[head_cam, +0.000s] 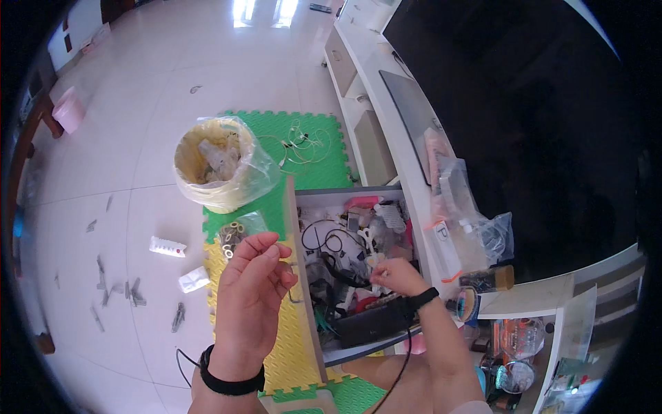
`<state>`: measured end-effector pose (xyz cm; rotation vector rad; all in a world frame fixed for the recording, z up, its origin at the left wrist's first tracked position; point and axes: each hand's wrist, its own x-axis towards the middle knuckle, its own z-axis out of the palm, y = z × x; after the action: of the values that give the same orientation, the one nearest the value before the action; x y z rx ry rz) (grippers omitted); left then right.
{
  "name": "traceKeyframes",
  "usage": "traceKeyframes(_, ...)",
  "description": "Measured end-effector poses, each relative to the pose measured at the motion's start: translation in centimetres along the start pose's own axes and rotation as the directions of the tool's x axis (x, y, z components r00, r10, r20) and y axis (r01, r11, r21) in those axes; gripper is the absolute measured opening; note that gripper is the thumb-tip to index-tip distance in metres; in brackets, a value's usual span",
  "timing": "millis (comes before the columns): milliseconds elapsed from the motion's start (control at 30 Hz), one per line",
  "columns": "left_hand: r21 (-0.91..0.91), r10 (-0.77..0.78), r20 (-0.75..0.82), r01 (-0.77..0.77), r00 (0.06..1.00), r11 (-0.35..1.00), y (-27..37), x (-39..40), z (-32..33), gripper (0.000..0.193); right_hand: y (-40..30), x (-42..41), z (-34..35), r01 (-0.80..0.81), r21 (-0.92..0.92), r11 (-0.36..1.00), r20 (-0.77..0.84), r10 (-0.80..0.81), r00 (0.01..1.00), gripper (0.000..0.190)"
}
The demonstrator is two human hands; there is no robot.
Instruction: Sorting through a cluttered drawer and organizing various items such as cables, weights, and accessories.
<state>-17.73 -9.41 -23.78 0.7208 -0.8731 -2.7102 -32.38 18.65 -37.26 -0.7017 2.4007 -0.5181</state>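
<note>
An open drawer (pixel 305 321) pulled from the white cabinet holds a jumble of small items. My right hand (pixel 399 277) is over its right side, fingertips together by a white plastic piece (pixel 380 259); whether they grip anything is hidden. Under that wrist lies a black case (pixel 370 323). A thin black cable (pixel 326 235), white scissors-like handles (pixel 366 237) and a pink item (pixel 362 202) are farther back. My left hand (pixel 253 290) hovers beside the drawer front, fingers curled and thumb against the index finger. I see nothing clearly in it. Both wrists wear black bands.
A yellow bin (pixel 189 155) lined with clear plastic holds discarded wrapping. White cables (pixel 305 145) lie on the green foam mat (pixel 331 176). A bag of rings (pixel 231 240) is left of the drawer. Grey strips (pixel 134 292) are scattered over the tiles. A glass jar (pixel 486 279) lies along the cabinet top.
</note>
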Motion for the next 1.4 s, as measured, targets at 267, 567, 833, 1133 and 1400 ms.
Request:
traceKeyframes(267, 0.020, -0.035, -0.033, 0.036, 0.999, 0.999, -0.8, -0.1, 0.4, 0.019, 1.1, 5.5, 3.8, -0.193, -0.251, 0.949, -0.379, 0.087, 0.921, 0.020)
traceKeyframes(567, 0.019, -0.031, -0.028, 0.031, 0.999, 0.999, -0.6, 0.3, 0.6, 0.018, 2.8, 8.4, 3.6, -0.374, -0.290, 0.881, -0.319, 0.280, 0.906, 0.022)
traceKeyframes(833, 0.022, -0.003, 0.035, 0.002, 0.999, 1.000, -0.4, -0.1, 0.3, 0.016, -1.5, 0.2, -4.2, -0.186, 0.244, 0.952, -0.409, 0.275, 0.870, 0.038)
traceKeyframes(1133, 0.302, 0.035, 0.125, -0.071, 0.992, 0.950, -1.7, 0.4, 0.4, 0.017, -7.1, -6.5, -6.4, 0.206, 0.666, 0.717, -0.559, 0.297, 0.774, 0.035)
traceKeyframes(1400, 0.647, 0.016, 0.343, -0.249, 0.939, 0.721, -4.4, 0.4, 0.7, 0.041, -11.5, -8.7, -8.0, 0.387, 0.685, 0.617, -0.656, 0.292, 0.696, 0.032)
